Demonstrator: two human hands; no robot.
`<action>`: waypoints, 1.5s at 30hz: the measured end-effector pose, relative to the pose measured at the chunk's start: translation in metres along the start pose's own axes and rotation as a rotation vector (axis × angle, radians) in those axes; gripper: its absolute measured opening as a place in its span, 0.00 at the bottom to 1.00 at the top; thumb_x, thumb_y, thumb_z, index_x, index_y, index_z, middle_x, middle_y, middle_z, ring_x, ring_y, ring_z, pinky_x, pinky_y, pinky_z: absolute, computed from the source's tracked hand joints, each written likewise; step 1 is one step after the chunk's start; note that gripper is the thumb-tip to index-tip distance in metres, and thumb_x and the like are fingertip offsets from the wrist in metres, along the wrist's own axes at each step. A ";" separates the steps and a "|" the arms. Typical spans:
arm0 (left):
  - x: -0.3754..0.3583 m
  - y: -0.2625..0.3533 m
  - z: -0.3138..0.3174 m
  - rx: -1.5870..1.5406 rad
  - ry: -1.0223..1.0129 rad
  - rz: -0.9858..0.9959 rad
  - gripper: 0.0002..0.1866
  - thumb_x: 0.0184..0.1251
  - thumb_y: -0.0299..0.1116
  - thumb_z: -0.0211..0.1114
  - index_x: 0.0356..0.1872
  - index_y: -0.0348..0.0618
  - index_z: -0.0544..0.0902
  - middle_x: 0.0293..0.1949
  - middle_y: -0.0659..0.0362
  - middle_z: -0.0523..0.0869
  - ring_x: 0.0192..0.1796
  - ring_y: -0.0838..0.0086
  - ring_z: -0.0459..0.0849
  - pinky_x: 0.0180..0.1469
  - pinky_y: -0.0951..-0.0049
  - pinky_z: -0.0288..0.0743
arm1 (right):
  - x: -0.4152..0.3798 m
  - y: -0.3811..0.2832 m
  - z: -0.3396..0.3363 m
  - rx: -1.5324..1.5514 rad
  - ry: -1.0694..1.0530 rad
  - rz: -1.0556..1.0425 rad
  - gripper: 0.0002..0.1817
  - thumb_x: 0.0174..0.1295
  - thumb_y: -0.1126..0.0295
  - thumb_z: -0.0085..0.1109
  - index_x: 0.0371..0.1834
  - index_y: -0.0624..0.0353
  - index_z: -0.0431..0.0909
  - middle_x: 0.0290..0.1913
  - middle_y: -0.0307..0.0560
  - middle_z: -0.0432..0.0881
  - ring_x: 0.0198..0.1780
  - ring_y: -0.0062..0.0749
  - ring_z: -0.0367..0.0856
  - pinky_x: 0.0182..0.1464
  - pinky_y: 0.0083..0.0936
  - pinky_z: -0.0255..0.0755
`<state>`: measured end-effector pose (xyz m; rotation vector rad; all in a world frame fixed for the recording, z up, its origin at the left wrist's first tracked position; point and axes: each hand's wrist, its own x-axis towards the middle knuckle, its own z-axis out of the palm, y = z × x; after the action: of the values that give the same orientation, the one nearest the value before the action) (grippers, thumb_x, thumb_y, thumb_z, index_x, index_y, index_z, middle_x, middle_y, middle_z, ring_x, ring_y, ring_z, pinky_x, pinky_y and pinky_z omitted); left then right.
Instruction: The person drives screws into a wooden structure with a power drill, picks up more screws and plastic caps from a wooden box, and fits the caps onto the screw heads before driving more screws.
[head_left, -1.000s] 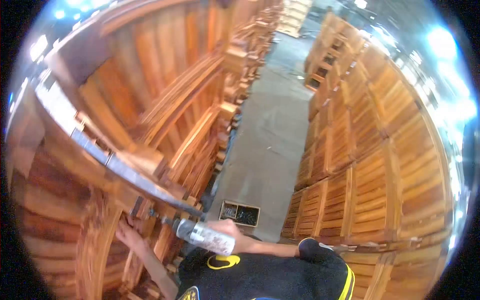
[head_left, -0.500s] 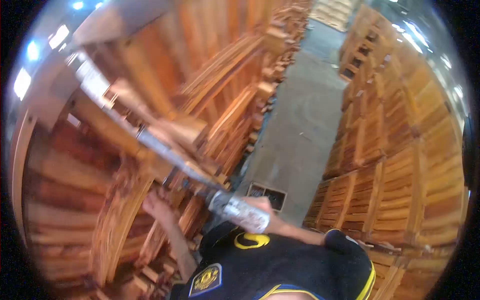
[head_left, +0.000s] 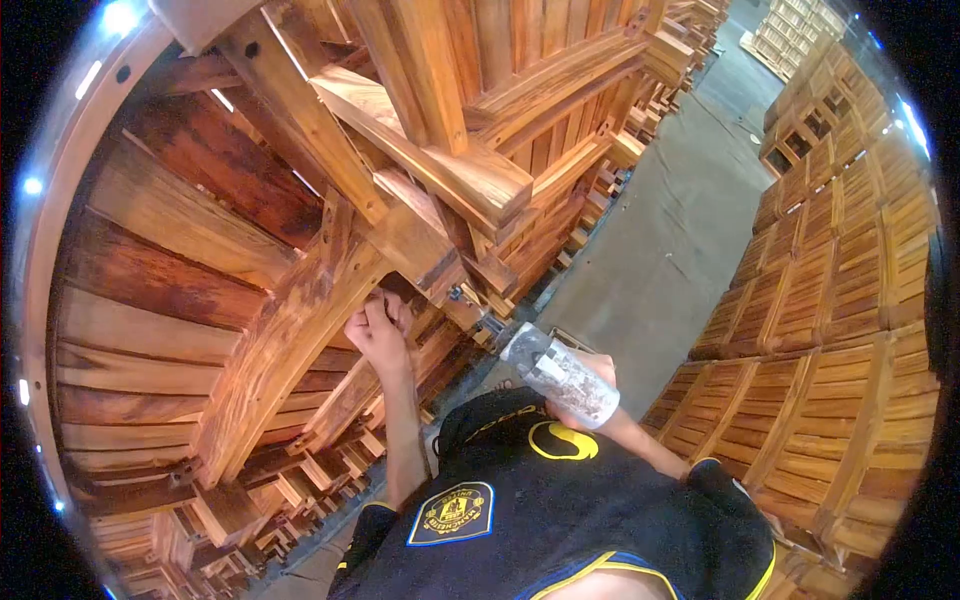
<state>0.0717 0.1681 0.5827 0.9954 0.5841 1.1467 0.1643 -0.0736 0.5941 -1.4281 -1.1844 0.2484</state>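
Observation:
My right hand [head_left: 597,372] is wrapped around a scuffed silver power driver [head_left: 565,380], partly hidden behind its body. The driver's narrow front end points up and left, its tip right at the end of a wooden leg block [head_left: 415,250]. Just left of it, my left hand [head_left: 378,328] is raised with its fingers curled together, close under the block and beside a curved wooden rail [head_left: 290,350]. I cannot tell what, if anything, those fingers hold. Both the block and the rail belong to a slatted wooden furniture piece [head_left: 190,220].
More slatted wooden pieces [head_left: 560,85] are stacked along the left, with their beam ends jutting out. A tall row of slatted wooden panels [head_left: 800,330] lines the right. Between them runs a grey floor aisle [head_left: 650,240], with pale stacked wood [head_left: 795,38] at its far end.
The driver and my right hand now appear farther right and a little higher. My left hand has risen toward the leg block, its fingers curled. The view has shifted and is sharper.

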 end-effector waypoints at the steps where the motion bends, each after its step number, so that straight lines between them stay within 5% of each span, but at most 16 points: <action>1: 0.001 -0.002 -0.002 -0.001 0.002 -0.009 0.10 0.67 0.26 0.52 0.23 0.40 0.70 0.15 0.64 0.66 0.14 0.83 0.60 0.13 0.82 0.51 | 0.001 -0.001 0.000 -0.002 0.005 0.002 0.16 0.42 0.73 0.63 0.36 0.67 0.78 0.32 0.53 0.80 0.29 0.42 0.79 0.34 0.28 0.73; 18: 0.002 -0.003 -0.009 0.037 -0.017 0.005 0.08 0.68 0.27 0.50 0.27 0.41 0.70 0.17 0.64 0.66 0.16 0.83 0.62 0.14 0.83 0.53 | 0.008 0.001 0.008 -0.084 0.032 -0.069 0.14 0.41 0.76 0.64 0.35 0.65 0.77 0.29 0.51 0.78 0.25 0.42 0.78 0.29 0.26 0.71; 24: -0.001 0.012 -0.012 -0.161 0.018 -0.173 0.06 0.66 0.28 0.50 0.32 0.40 0.74 0.16 0.63 0.66 0.14 0.82 0.58 0.14 0.82 0.49 | 0.008 -0.002 0.009 -0.075 0.062 -0.085 0.15 0.40 0.76 0.63 0.35 0.65 0.78 0.29 0.52 0.78 0.26 0.44 0.77 0.30 0.28 0.72; 30: -0.030 0.012 -0.031 -0.548 0.231 -0.713 0.13 0.65 0.36 0.50 0.39 0.37 0.77 0.19 0.62 0.68 0.17 0.81 0.61 0.12 0.80 0.49 | 0.004 0.001 0.007 -0.123 0.036 -0.065 0.15 0.39 0.76 0.63 0.35 0.64 0.79 0.30 0.51 0.79 0.27 0.44 0.78 0.31 0.28 0.73; 32: -0.032 -0.005 -0.056 -0.778 -0.085 -0.886 0.14 0.64 0.39 0.50 0.38 0.37 0.76 0.20 0.62 0.69 0.18 0.81 0.63 0.12 0.81 0.51 | -0.002 -0.001 0.008 -0.117 0.062 -0.040 0.16 0.38 0.76 0.62 0.35 0.64 0.79 0.30 0.51 0.80 0.29 0.44 0.79 0.33 0.28 0.73; 37: -0.041 -0.001 -0.041 -0.683 -0.284 -0.950 0.14 0.63 0.39 0.51 0.27 0.38 0.71 0.21 0.59 0.67 0.18 0.78 0.63 0.13 0.81 0.55 | -0.016 -0.007 0.010 -0.146 0.045 0.074 0.18 0.35 0.77 0.61 0.36 0.63 0.80 0.34 0.53 0.81 0.32 0.44 0.81 0.37 0.27 0.75; 40: -0.039 -0.009 -0.037 -0.730 -0.389 -0.911 0.14 0.62 0.39 0.52 0.25 0.38 0.71 0.23 0.57 0.67 0.19 0.75 0.64 0.16 0.80 0.57 | -0.016 -0.012 0.022 -0.135 0.139 0.028 0.17 0.30 0.77 0.58 0.31 0.62 0.77 0.26 0.50 0.77 0.24 0.47 0.75 0.30 0.31 0.71; 45: -0.037 -0.021 -0.031 -0.861 -0.485 -0.937 0.10 0.58 0.35 0.53 0.26 0.37 0.71 0.24 0.56 0.69 0.23 0.74 0.67 0.18 0.79 0.60 | -0.025 -0.013 0.028 -0.161 0.102 0.064 0.20 0.31 0.75 0.58 0.35 0.63 0.78 0.32 0.52 0.81 0.30 0.48 0.80 0.36 0.29 0.75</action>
<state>0.0441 0.1426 0.5459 0.1481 0.0746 0.2100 0.1255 -0.0779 0.5852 -1.6022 -1.0961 0.1251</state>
